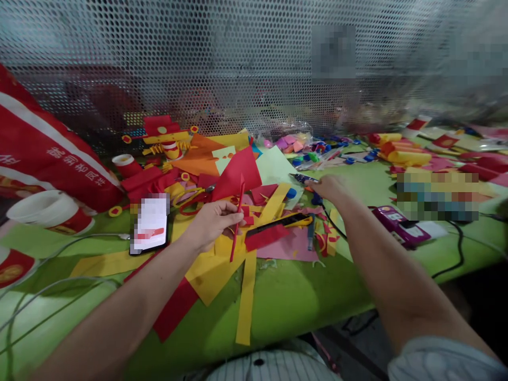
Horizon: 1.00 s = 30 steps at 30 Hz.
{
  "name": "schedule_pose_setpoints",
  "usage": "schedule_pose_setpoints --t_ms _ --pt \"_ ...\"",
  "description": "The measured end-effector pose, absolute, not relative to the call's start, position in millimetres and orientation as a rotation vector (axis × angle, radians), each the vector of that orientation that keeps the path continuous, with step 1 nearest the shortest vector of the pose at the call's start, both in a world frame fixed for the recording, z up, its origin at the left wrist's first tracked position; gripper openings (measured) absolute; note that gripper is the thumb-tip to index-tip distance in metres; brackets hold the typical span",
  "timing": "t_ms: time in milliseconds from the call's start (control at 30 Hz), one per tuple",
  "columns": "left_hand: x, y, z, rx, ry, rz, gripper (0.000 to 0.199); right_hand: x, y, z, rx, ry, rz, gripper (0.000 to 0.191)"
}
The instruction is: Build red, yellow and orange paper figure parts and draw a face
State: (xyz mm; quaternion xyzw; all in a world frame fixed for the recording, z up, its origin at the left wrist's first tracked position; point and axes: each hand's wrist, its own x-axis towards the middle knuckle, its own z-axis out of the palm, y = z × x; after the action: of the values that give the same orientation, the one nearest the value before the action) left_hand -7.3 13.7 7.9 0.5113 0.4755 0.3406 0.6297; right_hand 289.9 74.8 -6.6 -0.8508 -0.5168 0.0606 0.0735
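My left hand (220,221) pinches a narrow red strip (234,243), held nearly upright over the scraps. Farther forward and to the right, my right hand (327,189) is closed on a dark, pointed tool (300,178) with a black cable; its exact kind is not clear. Between the hands lies a yellow and black utility knife (297,221), next to a red piece (268,238) and a yellow strip (246,307). A red sheet (240,172) leans behind my left hand. Yellow-handled scissors (192,198) rest to its left.
A lit phone (150,225) and white cables lie at left, near a paper cup (51,211) and a red bag (51,143). A red and yellow paper figure (169,137) stands behind. On the right sits a purple device (400,227). Perforated metal (238,58) backs the green table (301,296).
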Motion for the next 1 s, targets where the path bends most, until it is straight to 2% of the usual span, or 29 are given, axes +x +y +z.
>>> schedule_pose_setpoints --t_ms 100,300,467,800,1000 --pt "-6.8 12.4 8.7 1.182 1.116 0.783 0.016 300.7 79.2 -23.2 -2.554 -1.408 0.251 0.044" --pt "-7.6 14.2 7.4 1.162 1.113 0.764 0.014 318.5 81.6 -38.9 -2.443 -1.272 0.454 0.026" --pt "-7.5 17.6 3.8 1.122 1.097 0.751 0.016 324.5 75.9 -43.6 -2.212 -1.037 0.619 0.027" --pt "-8.1 18.1 3.9 1.106 1.11 0.735 0.013 308.5 64.4 -24.8 -1.69 -0.846 0.796 0.021" --pt "-9.7 19.8 3.2 1.092 1.118 0.742 0.012 285.3 45.6 -0.8 -1.481 -1.015 0.837 0.013"
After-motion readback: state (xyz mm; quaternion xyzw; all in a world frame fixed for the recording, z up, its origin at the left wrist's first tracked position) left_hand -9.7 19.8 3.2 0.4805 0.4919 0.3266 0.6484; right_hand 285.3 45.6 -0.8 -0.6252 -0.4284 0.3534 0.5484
